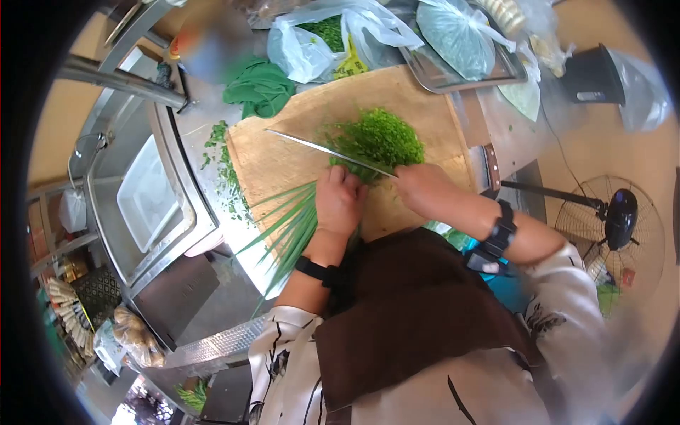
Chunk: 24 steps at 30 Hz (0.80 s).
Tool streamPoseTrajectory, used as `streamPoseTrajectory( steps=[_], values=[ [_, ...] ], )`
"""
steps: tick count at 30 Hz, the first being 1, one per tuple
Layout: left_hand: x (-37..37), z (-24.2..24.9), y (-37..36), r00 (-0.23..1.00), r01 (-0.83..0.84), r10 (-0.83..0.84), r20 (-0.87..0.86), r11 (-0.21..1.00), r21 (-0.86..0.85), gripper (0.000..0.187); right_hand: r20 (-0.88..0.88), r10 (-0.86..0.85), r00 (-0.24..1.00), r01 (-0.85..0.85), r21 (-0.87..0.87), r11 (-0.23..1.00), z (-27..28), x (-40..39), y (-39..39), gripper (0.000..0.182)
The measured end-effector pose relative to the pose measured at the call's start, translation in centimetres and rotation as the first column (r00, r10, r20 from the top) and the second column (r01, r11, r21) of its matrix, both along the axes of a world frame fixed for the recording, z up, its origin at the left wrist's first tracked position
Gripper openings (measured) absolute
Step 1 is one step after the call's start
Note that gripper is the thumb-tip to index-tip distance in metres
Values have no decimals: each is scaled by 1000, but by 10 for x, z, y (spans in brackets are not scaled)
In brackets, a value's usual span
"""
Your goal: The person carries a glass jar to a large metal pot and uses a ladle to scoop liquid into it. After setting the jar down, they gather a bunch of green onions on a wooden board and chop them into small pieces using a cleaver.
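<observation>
My left hand (340,198) is closed over a bunch of green onions (297,227), whose long leaves fan out toward the lower left past my forearm. My right hand (419,188) grips a knife (329,151); its handle is hidden in my fingers. The thin blade points to the upper left, just beyond my left knuckles and across the greens. A heap of finely chopped green onions (386,138) lies on the far side of the blade. Everything rests on a wooden cutting board (283,159).
Left of the board are scattered green bits (225,170) and a sink (191,219) with a white tub (147,191). Behind it lie a green cloth (261,86), plastic bags (304,53) and a metal tray (453,83). Another knife handle (491,166) and a fan (620,218) are at right.
</observation>
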State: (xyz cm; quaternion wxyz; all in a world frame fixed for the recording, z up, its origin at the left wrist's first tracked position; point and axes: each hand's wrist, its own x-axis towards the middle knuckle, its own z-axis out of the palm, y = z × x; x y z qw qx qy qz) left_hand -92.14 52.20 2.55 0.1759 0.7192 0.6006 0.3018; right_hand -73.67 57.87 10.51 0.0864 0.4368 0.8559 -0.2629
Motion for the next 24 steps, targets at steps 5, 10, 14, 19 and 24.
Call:
streamPoseTrajectory(
  steps=[5, 10, 14, 19, 24],
  values=[
    [3, -6, -2, 998, -47, 44, 33, 995, 85, 15, 204, 0, 979, 23, -112, 993, 68, 22, -22, 14],
    [3, -6, 1, 995, -64, 55, 84, 992, 104, 22, 250, 22, 968, 7, -115, 993, 53, 23, -27, 12],
    [5, -8, -2, 995, -65, 60, 79, 996, 67, 15, 97, 17, 995, -12, -53, 999, -1, -7, -10, 11],
    [1, 0, -1, 997, -68, 66, 33, 994, 90, 19, 10, 11, 1000, -12, 34, 999, -11, -6, -1, 16],
    [3, -6, -7, 992, -97, 87, 95, 990, 99, 17, 203, -10, 979, 29, -87, 996, 72, 12, -15, 15]
  ],
)
